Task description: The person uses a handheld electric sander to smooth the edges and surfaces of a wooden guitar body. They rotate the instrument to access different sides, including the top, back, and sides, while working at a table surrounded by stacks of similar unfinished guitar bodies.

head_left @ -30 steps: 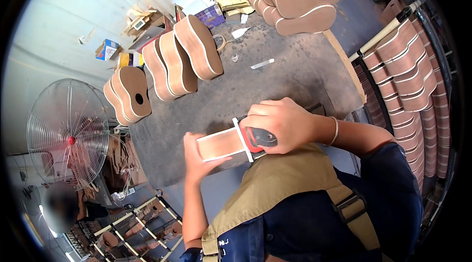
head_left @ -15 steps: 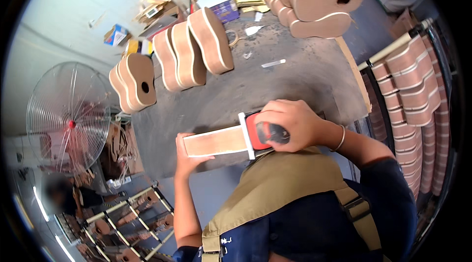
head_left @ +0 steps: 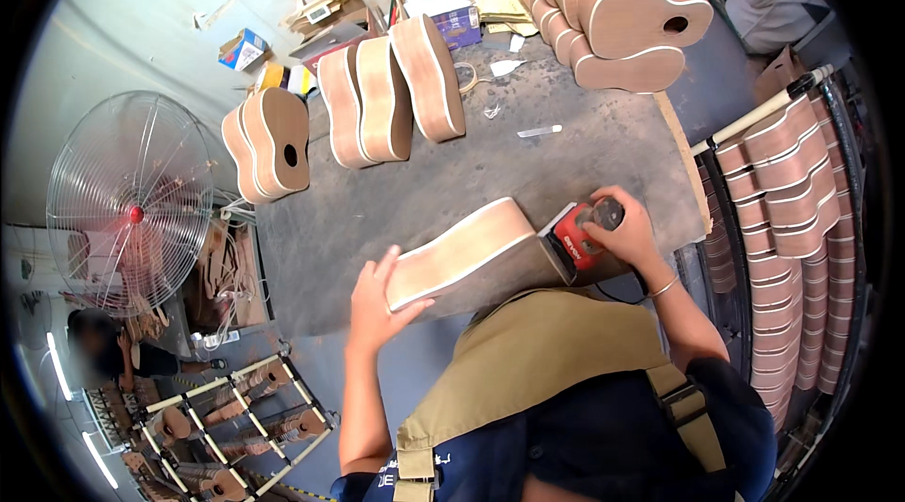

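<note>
my left hand (head_left: 377, 302) cups one end of the guitar body (head_left: 460, 250), long axis slanting away rightward; right hand (head_left: 626, 227), wrapped round the sander (head_left: 573, 240), sits beside the other.

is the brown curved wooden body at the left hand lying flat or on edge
On edge: the white-bordered side of the brown curved wooden body faces upward, with the left hand at one end.

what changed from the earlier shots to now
The right hand has moved the red sander right, off the wooden body, baring more of its curved side. It still grips the sander; the left hand stays at the body's left end. The bodies behind are unmoved.
</note>
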`<state>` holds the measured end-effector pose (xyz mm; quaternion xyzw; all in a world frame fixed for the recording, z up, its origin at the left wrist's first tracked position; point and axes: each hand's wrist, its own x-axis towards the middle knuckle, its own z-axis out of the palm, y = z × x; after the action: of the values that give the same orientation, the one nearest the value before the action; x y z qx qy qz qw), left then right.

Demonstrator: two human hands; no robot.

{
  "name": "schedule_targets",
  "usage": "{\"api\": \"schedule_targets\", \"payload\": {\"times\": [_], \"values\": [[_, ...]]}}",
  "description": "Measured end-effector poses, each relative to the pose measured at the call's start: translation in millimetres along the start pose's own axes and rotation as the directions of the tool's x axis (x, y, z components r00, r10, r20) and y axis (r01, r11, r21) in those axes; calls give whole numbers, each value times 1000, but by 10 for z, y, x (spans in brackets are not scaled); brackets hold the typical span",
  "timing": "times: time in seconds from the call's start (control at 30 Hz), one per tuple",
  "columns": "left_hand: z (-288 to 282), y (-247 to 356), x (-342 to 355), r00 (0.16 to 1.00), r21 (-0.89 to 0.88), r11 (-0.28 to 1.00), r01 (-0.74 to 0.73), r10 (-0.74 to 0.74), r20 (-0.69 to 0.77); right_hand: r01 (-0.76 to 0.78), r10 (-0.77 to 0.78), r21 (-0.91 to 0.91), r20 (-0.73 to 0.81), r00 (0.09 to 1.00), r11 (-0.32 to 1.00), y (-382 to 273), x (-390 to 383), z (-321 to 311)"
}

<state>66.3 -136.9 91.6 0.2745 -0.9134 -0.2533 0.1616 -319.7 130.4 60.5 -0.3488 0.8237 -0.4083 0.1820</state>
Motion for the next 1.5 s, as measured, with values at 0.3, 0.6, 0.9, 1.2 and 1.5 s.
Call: {"api": "schedule_targets", "payload": {"times": [0.3, 0.6, 0.9, 1.2, 1.5], "values": [[406, 1207, 383, 986, -64, 987, -145, 138, -98, 227, -210, 121, -143, 967, 966, -1079, 755, -413], [535, 1285, 475, 986, 17, 995, -103, 105, -132, 239, -249, -174, -41, 968, 955, -1434, 1270, 315], [584, 1249, 462, 978, 33, 993, -114, 118, -170, 290, -299, -117, -77, 951, 950, -1397, 1251, 374], [607, 1220, 492, 980, -1, 993, -114, 112, -167, 264, -271, -121, -51, 961, 957, -1421, 1242, 396], [610, 1284, 566, 984, -14, 995, -98, 95, -149, 283, -293, -134, -58, 954, 950, -1496, 1086, 360]]}}
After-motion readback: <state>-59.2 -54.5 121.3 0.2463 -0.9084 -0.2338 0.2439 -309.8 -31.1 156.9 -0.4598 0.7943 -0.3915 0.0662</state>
